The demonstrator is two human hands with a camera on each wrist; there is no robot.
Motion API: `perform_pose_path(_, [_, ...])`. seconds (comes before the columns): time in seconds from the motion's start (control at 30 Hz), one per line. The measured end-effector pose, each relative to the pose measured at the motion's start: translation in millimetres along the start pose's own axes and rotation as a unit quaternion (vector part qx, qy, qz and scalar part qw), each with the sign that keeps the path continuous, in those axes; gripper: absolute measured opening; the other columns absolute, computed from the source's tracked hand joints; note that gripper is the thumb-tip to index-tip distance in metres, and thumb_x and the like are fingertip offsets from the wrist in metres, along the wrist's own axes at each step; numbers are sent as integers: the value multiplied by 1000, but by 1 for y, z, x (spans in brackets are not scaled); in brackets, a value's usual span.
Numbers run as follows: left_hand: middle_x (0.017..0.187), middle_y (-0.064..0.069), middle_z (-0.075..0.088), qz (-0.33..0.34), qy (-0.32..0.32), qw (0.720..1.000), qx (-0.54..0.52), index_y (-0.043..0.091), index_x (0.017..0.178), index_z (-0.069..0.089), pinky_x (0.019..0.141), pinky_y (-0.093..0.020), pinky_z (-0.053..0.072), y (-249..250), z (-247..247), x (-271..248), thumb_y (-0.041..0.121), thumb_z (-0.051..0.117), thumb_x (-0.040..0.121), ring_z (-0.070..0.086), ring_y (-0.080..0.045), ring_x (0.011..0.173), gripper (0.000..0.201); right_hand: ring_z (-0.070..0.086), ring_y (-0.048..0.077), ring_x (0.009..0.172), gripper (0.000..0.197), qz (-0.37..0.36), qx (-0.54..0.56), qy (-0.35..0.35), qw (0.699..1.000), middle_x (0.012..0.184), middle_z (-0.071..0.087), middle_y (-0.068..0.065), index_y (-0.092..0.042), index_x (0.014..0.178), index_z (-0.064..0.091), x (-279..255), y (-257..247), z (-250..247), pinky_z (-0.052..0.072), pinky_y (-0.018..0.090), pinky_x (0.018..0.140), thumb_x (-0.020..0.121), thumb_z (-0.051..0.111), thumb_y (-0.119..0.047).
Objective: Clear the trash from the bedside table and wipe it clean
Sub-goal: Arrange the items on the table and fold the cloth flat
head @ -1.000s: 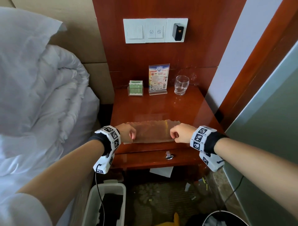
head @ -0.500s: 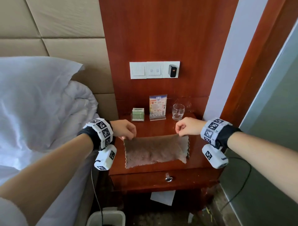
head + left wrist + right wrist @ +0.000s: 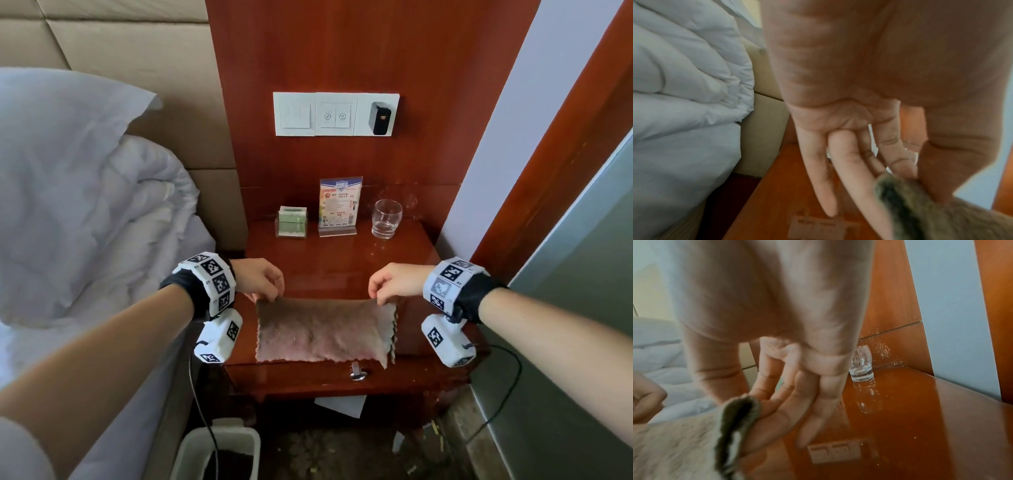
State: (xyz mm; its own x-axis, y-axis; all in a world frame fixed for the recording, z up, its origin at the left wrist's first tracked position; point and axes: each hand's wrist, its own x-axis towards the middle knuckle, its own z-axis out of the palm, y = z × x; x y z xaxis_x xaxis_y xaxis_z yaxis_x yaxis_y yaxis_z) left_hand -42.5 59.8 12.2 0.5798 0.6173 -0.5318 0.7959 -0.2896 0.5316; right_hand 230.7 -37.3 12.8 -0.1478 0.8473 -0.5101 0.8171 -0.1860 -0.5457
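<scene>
A brown cleaning cloth (image 3: 322,330) hangs spread between my two hands over the front half of the glossy red-brown bedside table (image 3: 342,267). My left hand (image 3: 270,291) pinches its upper left corner (image 3: 900,191) between thumb and forefinger, the other fingers straight. My right hand (image 3: 380,293) pinches the upper right corner (image 3: 740,408) the same way. The cloth's lower edge reaches the table's front edge above the drawer knob (image 3: 358,371).
At the back of the table stand a green card holder (image 3: 292,222), an upright sign (image 3: 340,205) and a drinking glass (image 3: 386,219) (image 3: 861,365). White bedding (image 3: 85,212) lies left. A white bin (image 3: 219,452) and paper scraps (image 3: 342,404) are on the floor below.
Both hands have lifted the cloth from lying flat near the front edge to hanging spread out; the head view rose, then moved closer to the table.
</scene>
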Motion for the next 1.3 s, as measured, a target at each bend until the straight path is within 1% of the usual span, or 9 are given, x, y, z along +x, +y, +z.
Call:
perform_pose_path(0.17, [70, 2, 55, 4, 37, 998, 40, 19, 81, 59, 52, -16, 42, -12, 1, 35, 5, 62, 83, 49, -9, 58, 15, 48, 6, 56, 19, 14, -42, 67, 997, 61, 54, -7, -22, 72, 59, 37, 14, 4, 39, 17, 55, 81, 62, -5])
perform_pose_path(0.4, [75, 4, 60, -2, 119, 990, 74, 21, 87, 60, 64, -18, 45, -30, 9, 67, 4, 60, 80, 57, -13, 73, 18, 49, 5, 65, 9, 28, -59, 158, 985, 67, 50, -14, -15, 86, 66, 74, 29, 12, 38, 18, 59, 82, 62, -8])
perform_pose_path(0.5, [88, 2, 64, -14, 133, 987, 91, 26, 89, 61, 80, -29, 51, -33, 14, 76, 6, 57, 81, 61, -18, 86, 22, 53, 11, 71, 7, 33, -54, 162, 985, 67, 51, -14, -14, 86, 67, 82, 36, 15, 40, 23, 68, 83, 63, -10])
perform_pose_path(0.57, [102, -1, 60, -13, 131, 985, 114, 23, 101, 62, 88, -33, 50, -31, 16, 81, 9, 59, 82, 59, -19, 96, 24, 56, 13, 75, 3, 39, -48, 169, 984, 67, 52, -13, -15, 85, 66, 84, 41, 16, 42, 24, 69, 84, 63, -14])
perform_pose_path(0.73, [113, -6, 56, 31, 132, 984, 116, 16, 115, 60, 91, -31, 47, -1, 24, 98, 14, 63, 84, 57, -21, 102, 31, 63, 18, 80, 7, 95, -27, 231, 968, 78, 61, -4, -19, 82, 63, 72, 54, 10, 52, 29, 75, 86, 64, -24])
perform_pose_path(0.9, [120, -4, 59, 83, 82, 984, 136, 14, 125, 55, 92, -29, 44, 49, 41, 119, 19, 61, 87, 56, -20, 108, 39, 58, 15, 63, 21, 163, -11, 146, 976, 79, 65, 3, -12, 91, 64, 42, 63, 17, 50, 28, 66, 86, 64, -32])
perform_pose_path(1.07, [132, -6, 49, 126, 41, 973, 187, 15, 140, 40, 99, -29, 39, 88, 64, 140, 23, 62, 88, 49, -21, 120, 57, 63, 21, 80, 42, 175, -24, 78, 981, 91, 69, 10, -1, 103, 66, 25, 62, 31, 51, 29, 71, 87, 62, -39])
perform_pose_path(1.2, [123, -4, 58, 144, 32, 973, 180, 15, 139, 42, 96, -28, 43, 108, 74, 148, 15, 58, 89, 55, -19, 111, 53, 64, 23, 76, 49, 189, -23, 93, 977, 69, 60, 3, -1, 98, 66, 30, 62, 46, 51, 31, 72, 81, 66, -47])
perform_pose_path(1.3, [122, -2, 60, 141, 31, 968, 203, 17, 134, 50, 95, -27, 43, 112, 77, 150, 8, 52, 90, 56, -18, 112, 45, 64, 24, 75, 45, 192, -3, 111, 975, 64, 57, 1, -3, 89, 63, 33, 61, 51, 52, 32, 73, 79, 68, -47])
